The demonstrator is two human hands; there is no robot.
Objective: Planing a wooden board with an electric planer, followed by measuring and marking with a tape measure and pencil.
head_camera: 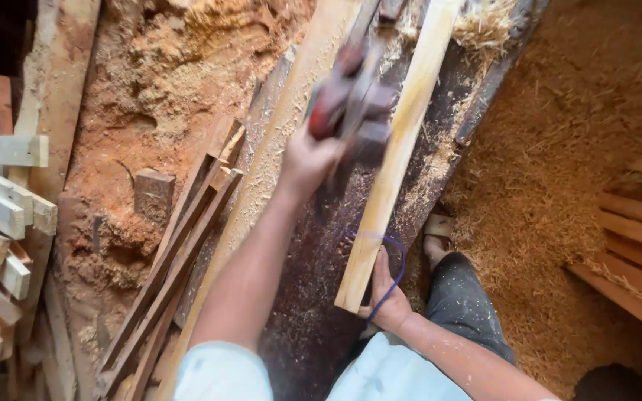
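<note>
Gripping blurred power planer, left hand works near far part of pale wood strip on tabletop; right hand clamps near end. Shavings already plenty, planing seems unfinished.

bare bench between pale plank and stacked strips

Dark workbench: pale wood strip, shavings.

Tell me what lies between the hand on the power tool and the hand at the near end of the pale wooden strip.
In the head view, between the left hand on the blurred power tool and the right hand lie dark, sawdust-flecked bench and the pale wooden strip.
</note>
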